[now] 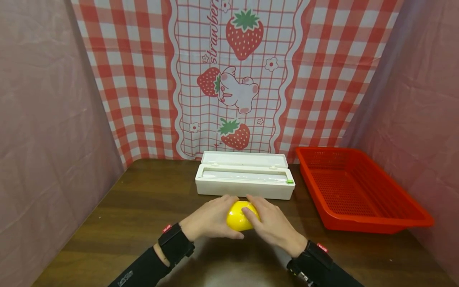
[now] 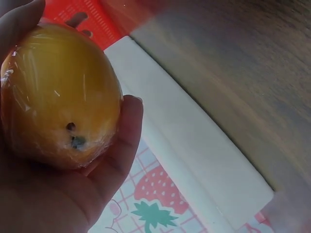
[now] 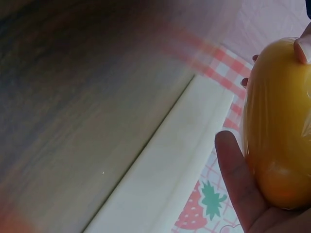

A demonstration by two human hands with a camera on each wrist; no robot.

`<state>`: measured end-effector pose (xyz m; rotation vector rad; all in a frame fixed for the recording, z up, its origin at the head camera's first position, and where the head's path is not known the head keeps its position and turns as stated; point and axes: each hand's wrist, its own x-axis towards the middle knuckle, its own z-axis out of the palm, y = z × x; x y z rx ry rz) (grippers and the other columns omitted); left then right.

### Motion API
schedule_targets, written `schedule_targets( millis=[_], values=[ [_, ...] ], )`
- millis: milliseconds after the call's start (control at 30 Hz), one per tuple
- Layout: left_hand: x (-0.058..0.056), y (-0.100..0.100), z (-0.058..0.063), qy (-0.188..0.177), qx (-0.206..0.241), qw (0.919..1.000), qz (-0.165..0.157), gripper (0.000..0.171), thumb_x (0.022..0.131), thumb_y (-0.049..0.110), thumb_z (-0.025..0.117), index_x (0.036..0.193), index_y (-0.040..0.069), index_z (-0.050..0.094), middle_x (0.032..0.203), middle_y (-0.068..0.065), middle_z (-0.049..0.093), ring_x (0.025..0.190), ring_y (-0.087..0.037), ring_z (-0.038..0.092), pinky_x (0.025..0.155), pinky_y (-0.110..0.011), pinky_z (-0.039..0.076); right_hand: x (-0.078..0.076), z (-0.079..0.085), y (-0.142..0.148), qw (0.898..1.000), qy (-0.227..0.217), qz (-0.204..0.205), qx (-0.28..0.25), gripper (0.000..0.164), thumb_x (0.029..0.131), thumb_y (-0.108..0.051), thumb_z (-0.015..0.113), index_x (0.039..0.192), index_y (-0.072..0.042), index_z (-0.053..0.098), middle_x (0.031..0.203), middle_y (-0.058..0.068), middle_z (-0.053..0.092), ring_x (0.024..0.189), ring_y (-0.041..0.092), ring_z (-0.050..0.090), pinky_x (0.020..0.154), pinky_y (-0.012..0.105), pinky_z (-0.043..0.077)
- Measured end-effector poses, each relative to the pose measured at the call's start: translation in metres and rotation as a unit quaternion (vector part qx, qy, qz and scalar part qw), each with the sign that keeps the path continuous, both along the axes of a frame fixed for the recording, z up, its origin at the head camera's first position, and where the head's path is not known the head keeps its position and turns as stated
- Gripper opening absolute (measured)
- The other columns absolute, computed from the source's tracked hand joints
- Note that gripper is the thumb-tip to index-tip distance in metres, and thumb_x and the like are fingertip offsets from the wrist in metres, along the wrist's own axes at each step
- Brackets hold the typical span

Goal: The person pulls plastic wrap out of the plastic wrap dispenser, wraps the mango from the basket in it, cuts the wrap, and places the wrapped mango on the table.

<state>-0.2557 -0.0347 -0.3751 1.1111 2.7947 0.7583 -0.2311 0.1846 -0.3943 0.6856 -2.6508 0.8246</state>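
A smooth yellow fruit, oval with a dark stem end, is wrapped in clear cling film that shines and wrinkles in the left wrist view. Its exact kind cannot be told. Between both hands it is held above the table, in front of the white box. My left hand grips one side, thumb and fingers curving round the fruit. From the other side my right hand holds it, the thumb lying across the top. In the right wrist view the far part of the fruit is cut off by the frame edge.
Behind the hands stands a white cling film dispenser, lid raised, with a green slider at its right end. A red plastic basket sits on the right of the wooden table. A checked strawberry cloth hangs behind.
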Motion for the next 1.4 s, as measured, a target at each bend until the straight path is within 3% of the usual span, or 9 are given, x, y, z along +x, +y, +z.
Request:
schedule_targets(
  millis=[200, 433, 600, 867, 1067, 1233, 1400],
  values=[
    [0.001, 0.001, -0.001, 0.006, -0.007, 0.9999, 0.003, 0.077, 0.074, 0.056, 0.084, 0.133, 0.017, 0.053, 0.109, 0.005, 0.058, 0.089, -0.011, 0.055, 0.081, -0.025, 0.052, -0.001, 0.0, -0.003, 1.0, -0.002, -0.006, 0.024, 0.046, 0.105, -0.041, 0.052, 0.129, -0.003, 0.064, 0.091, -0.006, 0.058, 0.073, 0.009, 0.052, 0.064, 0.024, 0.046],
    [0.001, 0.003, -0.001, 0.025, -0.011, 0.9996, 0.005, 0.077, 0.074, 0.055, 0.084, 0.132, 0.016, 0.053, 0.109, 0.004, 0.058, 0.09, -0.011, 0.054, 0.081, -0.025, 0.052, -0.001, -0.003, -0.006, 0.999, 0.035, -0.023, 0.03, 0.041, 0.105, -0.038, 0.053, 0.12, -0.002, 0.067, 0.088, -0.002, 0.059, 0.069, 0.009, 0.05, 0.06, 0.024, 0.045],
    [0.002, 0.003, -0.001, 0.027, -0.01, 0.9996, 0.004, 0.077, 0.074, 0.054, 0.085, 0.132, 0.015, 0.053, 0.109, 0.003, 0.057, 0.089, -0.012, 0.054, 0.079, -0.025, 0.052, -0.002, -0.004, -0.006, 0.999, 0.033, -0.021, 0.027, 0.041, 0.105, -0.039, 0.053, 0.119, -0.003, 0.067, 0.089, -0.002, 0.059, 0.07, 0.009, 0.05, 0.061, 0.025, 0.045],
    [-0.001, -0.001, -0.002, 0.005, -0.009, 0.9999, 0.002, 0.081, 0.074, 0.058, 0.084, 0.136, 0.018, 0.051, 0.113, 0.005, 0.057, 0.092, -0.011, 0.054, 0.084, -0.025, 0.052, -0.003, -0.001, -0.002, 1.0, -0.023, 0.005, 0.018, 0.039, 0.106, -0.044, 0.05, 0.122, -0.011, 0.064, 0.094, -0.007, 0.056, 0.077, 0.009, 0.053, 0.068, 0.025, 0.048],
    [-0.002, -0.003, -0.002, 0.002, -0.01, 0.9999, 0.0, 0.089, 0.074, 0.057, 0.085, 0.145, 0.019, 0.045, 0.123, 0.003, 0.056, 0.1, -0.013, 0.053, 0.092, -0.031, 0.053, -0.004, 0.002, 0.003, 0.997, -0.072, 0.021, 0.023, 0.059, 0.103, -0.055, 0.049, 0.142, -0.01, 0.054, 0.119, 0.001, 0.06, 0.093, 0.013, 0.056, 0.085, 0.037, 0.053],
    [-0.003, -0.005, 0.001, -0.004, -0.009, 0.9999, -0.009, 0.093, 0.074, 0.054, 0.086, 0.148, 0.017, 0.043, 0.13, 0.001, 0.054, 0.106, -0.014, 0.051, 0.096, -0.033, 0.051, -0.007, 0.006, 0.01, 0.992, -0.115, 0.048, 0.0, 0.07, 0.099, -0.056, 0.057, 0.152, -0.012, 0.044, 0.14, 0.004, 0.055, 0.109, 0.018, 0.054, 0.097, 0.045, 0.049],
    [-0.005, -0.006, 0.001, 0.008, 0.001, 0.9999, -0.012, 0.089, 0.074, 0.052, 0.086, 0.144, 0.014, 0.045, 0.129, -0.001, 0.054, 0.107, -0.015, 0.051, 0.095, -0.033, 0.051, -0.008, 0.009, 0.014, 0.989, -0.133, 0.056, -0.025, 0.078, 0.091, -0.054, 0.069, 0.152, -0.011, 0.043, 0.139, 0.003, 0.055, 0.108, 0.018, 0.054, 0.093, 0.043, 0.05]
  ],
)
